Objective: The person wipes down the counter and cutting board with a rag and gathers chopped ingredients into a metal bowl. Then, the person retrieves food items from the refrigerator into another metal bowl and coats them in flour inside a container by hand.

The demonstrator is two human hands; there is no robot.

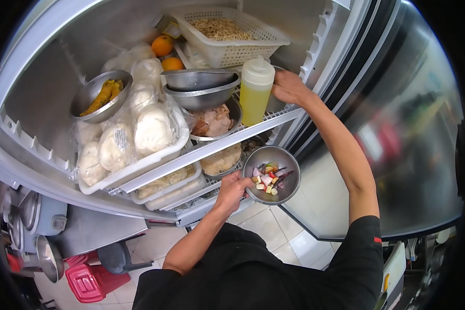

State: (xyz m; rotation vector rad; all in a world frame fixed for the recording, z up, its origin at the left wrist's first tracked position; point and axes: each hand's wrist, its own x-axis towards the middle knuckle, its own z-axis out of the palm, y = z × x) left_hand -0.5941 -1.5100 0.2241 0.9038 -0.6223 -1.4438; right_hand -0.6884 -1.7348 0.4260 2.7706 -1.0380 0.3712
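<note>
My left hand (233, 192) grips the rim of a steel bowl (293, 188) with chopped pale, red and purple pieces (267, 178) in it, in front of an open fridge. On the upper wire shelf (212, 146), my right hand (288, 88) reaches in beside a squeeze bottle (256, 93) of yellow liquid. Its fingertips are hidden behind the bottle and near a metal container, so what they hold cannot be made out. Left of the bottle are stacked steel bowls (201, 95) above a bowl of meat (212, 122).
A white tray (183, 135) of bagged dough balls, a bowl of yellow food (102, 98), oranges (162, 45) and a white basket (230, 49) fill the shelf. The fridge door (398, 170) stands open at right. A red bin (90, 283) and grey stool (116, 257) are lower left.
</note>
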